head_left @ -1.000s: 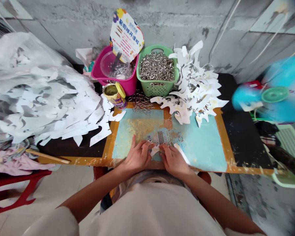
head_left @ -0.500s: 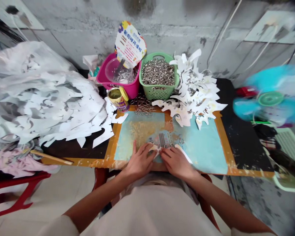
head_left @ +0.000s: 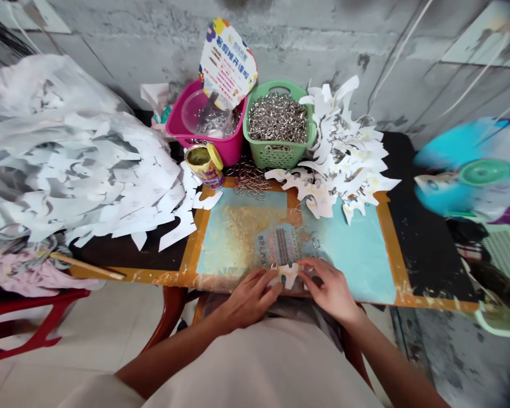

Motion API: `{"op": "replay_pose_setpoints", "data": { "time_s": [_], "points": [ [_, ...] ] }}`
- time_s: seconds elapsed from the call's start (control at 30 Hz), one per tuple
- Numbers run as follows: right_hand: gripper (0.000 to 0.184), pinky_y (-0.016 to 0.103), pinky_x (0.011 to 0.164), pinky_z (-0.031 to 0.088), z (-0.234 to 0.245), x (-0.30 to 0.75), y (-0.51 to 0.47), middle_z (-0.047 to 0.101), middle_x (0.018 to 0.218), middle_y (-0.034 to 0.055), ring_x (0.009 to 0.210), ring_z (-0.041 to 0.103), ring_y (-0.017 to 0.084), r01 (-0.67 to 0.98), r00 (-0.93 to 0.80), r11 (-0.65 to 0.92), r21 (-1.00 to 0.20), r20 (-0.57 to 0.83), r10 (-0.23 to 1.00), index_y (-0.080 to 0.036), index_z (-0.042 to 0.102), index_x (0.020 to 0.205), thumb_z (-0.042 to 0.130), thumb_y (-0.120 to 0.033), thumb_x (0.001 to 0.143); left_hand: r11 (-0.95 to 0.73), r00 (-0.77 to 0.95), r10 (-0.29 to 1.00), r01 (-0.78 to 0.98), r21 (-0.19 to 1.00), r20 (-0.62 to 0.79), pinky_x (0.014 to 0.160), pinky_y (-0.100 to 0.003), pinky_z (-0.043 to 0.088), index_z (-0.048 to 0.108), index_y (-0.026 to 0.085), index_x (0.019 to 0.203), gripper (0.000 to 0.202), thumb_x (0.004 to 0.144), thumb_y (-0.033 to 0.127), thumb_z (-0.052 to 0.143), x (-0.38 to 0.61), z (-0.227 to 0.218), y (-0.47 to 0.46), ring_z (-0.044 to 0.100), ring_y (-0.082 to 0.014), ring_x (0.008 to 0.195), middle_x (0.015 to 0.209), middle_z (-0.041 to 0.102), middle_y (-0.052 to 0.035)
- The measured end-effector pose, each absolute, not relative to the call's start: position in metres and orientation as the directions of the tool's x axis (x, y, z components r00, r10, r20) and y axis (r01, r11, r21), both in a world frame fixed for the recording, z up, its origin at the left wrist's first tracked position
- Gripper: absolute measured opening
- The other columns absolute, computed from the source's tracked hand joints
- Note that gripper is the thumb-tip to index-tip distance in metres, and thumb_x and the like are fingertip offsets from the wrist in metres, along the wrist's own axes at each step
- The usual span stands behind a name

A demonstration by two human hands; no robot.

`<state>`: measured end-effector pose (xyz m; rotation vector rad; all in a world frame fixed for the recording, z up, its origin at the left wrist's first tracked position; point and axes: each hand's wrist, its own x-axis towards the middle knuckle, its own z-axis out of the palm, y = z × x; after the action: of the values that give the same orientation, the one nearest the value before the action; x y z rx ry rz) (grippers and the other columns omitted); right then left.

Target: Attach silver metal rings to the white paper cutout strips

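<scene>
Both hands hold a white cut-out piece (head_left: 289, 275) with notched edges, at the front edge of the table. My left hand (head_left: 255, 294) grips its left end, fingers closed. At its right end, my right hand (head_left: 329, 289) pinches it between thumb and fingers. A small metal ring (head_left: 274, 266) sits at the piece's upper left edge, beside my left fingertips. Another metal ring (head_left: 317, 243) lies on the light blue work surface (head_left: 357, 249), just beyond my right hand. The fingers hide parts of the piece.
Farther back stand a pink basket (head_left: 233, 150), a green basket (head_left: 280, 156) heaped with metal rings, and a yellow-purple can (head_left: 206, 167). Loose rings (head_left: 253, 182) lie before them. White cut-outs pile up at left (head_left: 110, 181) and right (head_left: 348, 164). A blue fan (head_left: 484, 170) spins at right.
My hands have drawn back toward my body and moved slightly apart, bringing the white piece to the table's front edge. My right hand has turned, and more of the piece shows.
</scene>
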<state>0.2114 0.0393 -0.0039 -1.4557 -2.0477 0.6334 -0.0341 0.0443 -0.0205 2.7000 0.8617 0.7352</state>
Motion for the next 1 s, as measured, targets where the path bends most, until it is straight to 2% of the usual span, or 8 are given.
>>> {"op": "replay_pose_setpoints", "data": {
  "time_s": [0.13, 0.23, 0.3, 0.4, 0.63, 0.8, 0.9, 1.0],
  "points": [
    [0.033, 0.042, 0.085, 0.053, 0.003, 0.197, 0.043, 0.058, 0.123, 0.0149, 0.106, 0.060, 0.027, 0.780, -0.302, 0.355, -0.516, 0.188, 0.935, -0.022, 0.062, 0.117, 0.047, -0.008, 0.091, -0.631, 0.486, 0.776, 0.608, 0.482, 0.403, 0.086, -0.036, 0.058, 0.052, 0.018, 0.117, 0.028, 0.091, 0.008, 0.051, -0.027, -0.028, 0.046, 0.063, -0.0237, 0.109, 0.114, 0.058, -0.0142],
    [0.034, 0.034, 0.080, 0.053, 0.009, 0.186, 0.052, 0.062, 0.110, 0.0103, 0.096, 0.062, 0.022, 0.715, -0.437, 0.378, -0.589, 0.046, 0.898, -0.021, 0.064, 0.113, 0.045, -0.004, 0.090, -0.511, 0.361, 0.859, 0.608, 0.608, 0.363, 0.088, -0.039, 0.058, 0.048, 0.019, 0.118, 0.026, 0.093, 0.014, 0.053, -0.019, -0.032, 0.051, 0.062, -0.0218, 0.107, 0.115, 0.053, -0.0127],
    [0.029, 0.029, 0.074, 0.052, 0.008, 0.181, 0.059, 0.063, 0.102, 0.0069, 0.088, 0.063, 0.018, 0.695, -0.487, 0.376, -0.612, -0.017, 0.873, -0.021, 0.064, 0.110, 0.048, -0.006, 0.092, -0.495, 0.361, 0.868, 0.592, 0.636, 0.340, 0.092, -0.041, 0.057, 0.046, 0.019, 0.121, 0.030, 0.093, 0.017, 0.055, -0.016, -0.032, 0.056, 0.060, -0.0222, 0.109, 0.119, 0.049, -0.0137],
    [0.022, 0.027, 0.067, 0.047, 0.002, 0.179, 0.065, 0.065, 0.097, 0.0053, 0.081, 0.063, 0.017, 0.726, -0.530, 0.426, -0.540, -0.043, 0.847, -0.020, 0.067, 0.107, 0.052, -0.010, 0.094, -0.490, 0.403, 0.865, 0.557, 0.670, 0.298, 0.097, -0.044, 0.054, 0.044, 0.019, 0.123, 0.037, 0.090, 0.019, 0.060, -0.016, -0.030, 0.061, 0.056, -0.0252, 0.117, 0.123, 0.047, -0.0145],
    [0.017, 0.029, 0.066, 0.046, -0.011, 0.186, 0.065, 0.065, 0.097, 0.0069, 0.086, 0.062, 0.021, 0.673, -0.636, 0.584, -0.454, 0.049, 0.770, -0.017, 0.063, 0.109, 0.057, -0.019, 0.094, -0.405, 0.445, 0.880, 0.517, 0.754, 0.168, 0.093, -0.043, 0.057, 0.040, 0.022, 0.125, 0.045, 0.087, 0.014, 0.062, -0.016, -0.033, 0.065, 0.061, -0.0245, 0.115, 0.123, 0.051, -0.0128],
    [0.026, 0.030, 0.069, 0.048, -0.013, 0.200, 0.052, 0.062, 0.092, 0.0073, 0.083, 0.059, 0.020, 0.683, -0.620, 0.591, -0.429, 0.087, 0.780, -0.016, 0.063, 0.104, 0.040, -0.008, 0.097, -0.460, 0.493, 0.851, 0.539, 0.706, 0.178, 0.090, -0.040, 0.059, 0.050, 0.021, 0.120, 0.027, 0.093, 0.015, 0.052, -0.016, -0.036, 0.062, 0.065, -0.0232, 0.107, 0.122, 0.052, -0.0115],
    [0.026, 0.032, 0.073, 0.050, -0.014, 0.204, 0.049, 0.063, 0.096, 0.0088, 0.086, 0.058, 0.021, 0.674, -0.638, 0.613, -0.412, 0.094, 0.765, -0.015, 0.064, 0.107, 0.039, -0.011, 0.099, -0.553, 0.546, 0.801, 0.517, 0.654, 0.246, 0.099, -0.039, 0.054, 0.058, 0.019, 0.113, 0.022, 0.095, 0.013, 0.046, -0.018, -0.032, 0.063, 0.063, -0.0236, 0.112, 0.128, 0.052, -0.0118],
    [0.024, 0.033, 0.075, 0.051, -0.015, 0.204, 0.049, 0.064, 0.099, 0.0094, 0.088, 0.057, 0.021, 0.661, -0.638, 0.617, -0.428, 0.113, 0.761, -0.015, 0.063, 0.112, 0.042, -0.018, 0.101, -0.625, 0.558, 0.756, 0.459, 0.632, 0.342, 0.108, -0.045, 0.047, 0.059, 0.019, 0.115, 0.021, 0.094, 0.019, 0.054, -0.020, -0.027, 0.064, 0.059, -0.0244, 0.119, 0.131, 0.057, -0.0129]
  ]
}}
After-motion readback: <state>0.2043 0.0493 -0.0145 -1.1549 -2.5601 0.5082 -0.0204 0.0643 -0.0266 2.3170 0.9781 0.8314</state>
